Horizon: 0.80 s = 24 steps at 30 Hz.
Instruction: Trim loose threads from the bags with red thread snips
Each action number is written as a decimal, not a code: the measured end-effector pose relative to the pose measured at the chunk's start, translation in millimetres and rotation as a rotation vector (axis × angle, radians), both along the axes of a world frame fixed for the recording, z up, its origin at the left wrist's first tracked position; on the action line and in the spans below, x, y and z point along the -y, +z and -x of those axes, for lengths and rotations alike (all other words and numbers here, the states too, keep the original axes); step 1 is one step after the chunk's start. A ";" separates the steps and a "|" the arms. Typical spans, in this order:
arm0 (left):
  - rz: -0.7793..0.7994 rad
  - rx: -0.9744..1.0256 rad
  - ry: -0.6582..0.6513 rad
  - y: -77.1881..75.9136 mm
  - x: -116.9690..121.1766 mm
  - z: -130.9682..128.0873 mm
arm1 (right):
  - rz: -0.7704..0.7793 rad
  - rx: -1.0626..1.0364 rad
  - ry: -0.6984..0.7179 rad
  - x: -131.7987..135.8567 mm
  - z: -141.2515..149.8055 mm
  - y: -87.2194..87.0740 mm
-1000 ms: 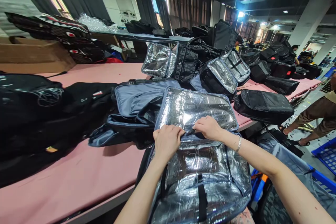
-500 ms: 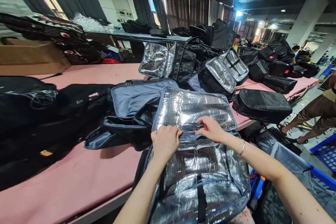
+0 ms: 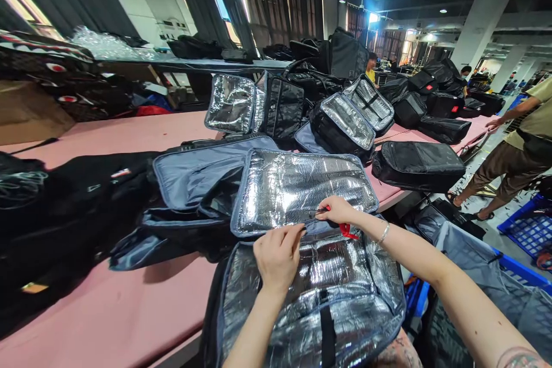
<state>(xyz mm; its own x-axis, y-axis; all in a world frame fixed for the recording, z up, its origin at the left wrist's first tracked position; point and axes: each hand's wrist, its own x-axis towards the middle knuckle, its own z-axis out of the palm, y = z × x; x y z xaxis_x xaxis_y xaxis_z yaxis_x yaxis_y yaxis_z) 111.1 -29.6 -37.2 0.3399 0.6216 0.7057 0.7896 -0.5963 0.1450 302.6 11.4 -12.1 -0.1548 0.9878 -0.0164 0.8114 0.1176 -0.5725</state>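
In front of me lies an insulated bag (image 3: 302, 322), opened wide, with silver foil lining, blue-grey edging and a black strap. Its foil-lined lid (image 3: 297, 181) is folded back away from me. My left hand (image 3: 278, 256) is closed, thumb and fingers pinching the edging at the fold between lid and body. Just right of it, my right hand (image 3: 338, 211) is closed around small thread snips (image 3: 328, 207), mostly hidden in the palm, their dark tip pointing left toward the seam. A red ribbon (image 3: 348, 231) hangs below that hand.
A pink-topped table (image 3: 172, 305) carries a dark bag with blue-grey lining (image 3: 215, 169) and other foil-lined bags (image 3: 233, 103). A closed black bag (image 3: 420, 164) lies at right. Blue crates (image 3: 528, 230) stand on the floor near a person (image 3: 515, 152).
My left hand has shifted slightly nearer me along the fold. My right hand has turned, hiding more of the snips, and the red ribbon now hangs free. The view has swung right.
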 end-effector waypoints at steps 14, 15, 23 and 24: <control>0.089 -0.056 -0.094 1.2 5.1 -32.7 | 0.018 0.009 -0.014 8.5 4.7 11.7; 0.095 -0.038 -0.106 0.0 6.8 -31.8 | 0.018 0.009 -0.018 8.8 4.7 11.6; 0.084 0.103 -0.049 -6.4 6.9 -20.2 | 0.044 0.020 -0.042 4.6 4.9 11.9; 0.079 0.093 -0.037 -7.8 5.7 -20.4 | 0.049 0.022 -0.044 4.2 5.0 12.5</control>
